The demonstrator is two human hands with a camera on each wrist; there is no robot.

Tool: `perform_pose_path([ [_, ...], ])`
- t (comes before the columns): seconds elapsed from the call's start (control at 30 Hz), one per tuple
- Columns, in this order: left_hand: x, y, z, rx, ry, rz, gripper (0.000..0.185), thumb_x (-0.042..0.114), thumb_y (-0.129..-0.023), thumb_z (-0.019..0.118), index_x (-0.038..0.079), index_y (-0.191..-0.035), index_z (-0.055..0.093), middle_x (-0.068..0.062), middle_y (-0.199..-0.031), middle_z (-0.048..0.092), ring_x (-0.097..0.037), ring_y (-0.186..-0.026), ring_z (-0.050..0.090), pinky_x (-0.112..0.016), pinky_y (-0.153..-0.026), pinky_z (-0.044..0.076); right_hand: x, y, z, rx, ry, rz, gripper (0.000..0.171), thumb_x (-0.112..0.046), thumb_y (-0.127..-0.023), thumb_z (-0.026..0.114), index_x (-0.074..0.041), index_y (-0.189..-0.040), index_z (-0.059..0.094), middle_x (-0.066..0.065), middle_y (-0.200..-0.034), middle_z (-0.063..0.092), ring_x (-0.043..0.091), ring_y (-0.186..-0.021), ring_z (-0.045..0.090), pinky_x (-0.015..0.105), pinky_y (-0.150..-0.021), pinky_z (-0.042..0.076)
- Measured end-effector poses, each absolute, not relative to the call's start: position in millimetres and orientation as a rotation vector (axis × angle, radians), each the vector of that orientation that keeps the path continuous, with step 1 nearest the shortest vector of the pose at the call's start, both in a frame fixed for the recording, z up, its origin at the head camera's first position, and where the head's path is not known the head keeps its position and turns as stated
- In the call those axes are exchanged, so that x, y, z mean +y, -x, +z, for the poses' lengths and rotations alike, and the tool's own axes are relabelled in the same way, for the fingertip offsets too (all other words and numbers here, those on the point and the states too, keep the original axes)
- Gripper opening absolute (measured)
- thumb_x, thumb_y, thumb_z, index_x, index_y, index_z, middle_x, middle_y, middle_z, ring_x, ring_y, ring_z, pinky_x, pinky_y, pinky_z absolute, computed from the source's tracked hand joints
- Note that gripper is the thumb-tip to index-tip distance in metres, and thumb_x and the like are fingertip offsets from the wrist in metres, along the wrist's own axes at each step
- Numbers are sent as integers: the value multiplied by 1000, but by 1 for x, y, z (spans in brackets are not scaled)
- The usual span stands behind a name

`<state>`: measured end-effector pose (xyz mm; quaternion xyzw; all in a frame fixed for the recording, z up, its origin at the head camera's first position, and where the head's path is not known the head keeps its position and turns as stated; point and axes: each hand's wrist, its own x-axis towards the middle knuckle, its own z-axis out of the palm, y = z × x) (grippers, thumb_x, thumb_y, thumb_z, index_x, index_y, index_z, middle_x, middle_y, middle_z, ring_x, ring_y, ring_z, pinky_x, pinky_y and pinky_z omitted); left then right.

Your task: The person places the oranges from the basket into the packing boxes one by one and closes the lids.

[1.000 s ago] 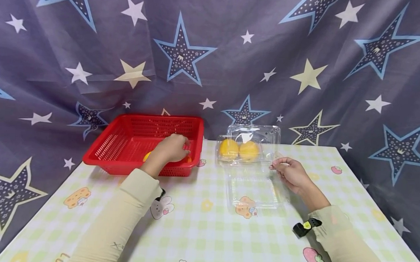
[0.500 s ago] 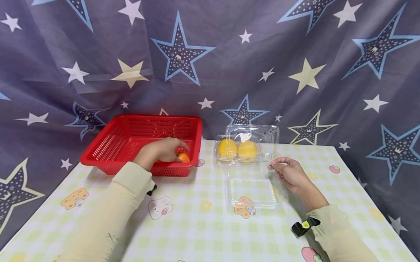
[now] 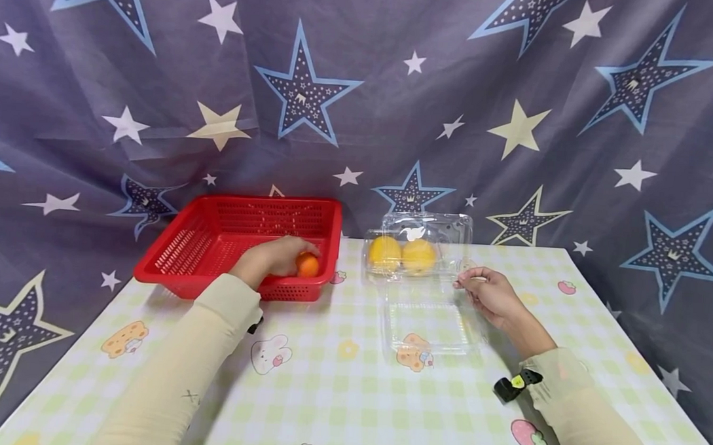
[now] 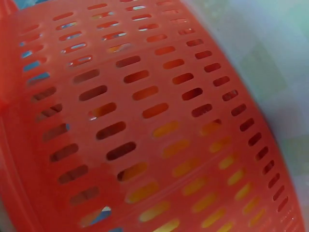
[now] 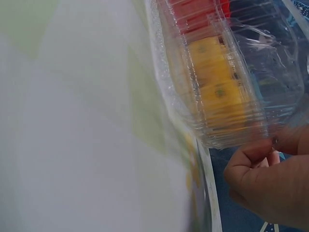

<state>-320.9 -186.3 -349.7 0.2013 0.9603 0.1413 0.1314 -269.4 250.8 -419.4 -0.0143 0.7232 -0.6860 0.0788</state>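
Observation:
Inside the red slotted basket (image 3: 179, 242), my left hand (image 3: 273, 255) has its fingers curled round an orange (image 3: 308, 265). The left wrist view shows mostly the basket's wall (image 4: 111, 150), with yellow and orange patches behind its slots; the hand is hidden there. My right hand (image 3: 495, 298) pinches the edge of a clear plastic clamshell box (image 3: 429, 349) near its fold, one half flat on the table and the other upright. Behind the upright half, two yellow fruits (image 3: 385, 252) sit in clear plastic, seen again as yellow fruits (image 5: 219, 96) through ribbed plastic in the right wrist view.
A checked cloth with printed animals and strawberries covers the table (image 3: 338, 399). Behind the table hangs a star-patterned curtain (image 3: 360, 111). The basket stands at the back left, the clear boxes to its right.
The left hand has shifted left and lower in the basket and closed round the orange, which shows more now. The right hand keeps its pinch on the clear box.

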Motion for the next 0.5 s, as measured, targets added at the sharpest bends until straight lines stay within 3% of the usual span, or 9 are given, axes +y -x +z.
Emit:
perform_pose_path([
  [0.13, -183, 323, -350, 2795, -647, 374, 65, 0, -76, 82, 16, -137, 66, -11, -122, 61, -30, -112, 55, -41, -91, 54, 251, 269, -419, 2169, 47, -2056, 20, -15, -106, 57, 2, -115, 52, -3, -92, 72, 7, -63, 46, 20, -53, 38],
  [0.3, -182, 326, -352, 2808, -609, 367, 68, 5, -71, 87, 25, -133, 66, -12, -128, 55, -32, -118, 51, -40, -88, 56, 251, 269, -420, 2189, 47, -2047, 21, -16, -106, 57, 3, -115, 53, -2, -92, 72, 7, -63, 45, 20, -53, 38],
  [0.5, -181, 329, -355, 2827, -577, 326, 61, 11, -72, 88, 28, -126, 64, -16, -129, 49, -39, -121, 44, -46, -86, 55, 249, 269, -421, 2206, 38, -2030, 20, -15, -106, 56, 2, -114, 52, -2, -92, 71, 7, -64, 45, 20, -54, 38],
])
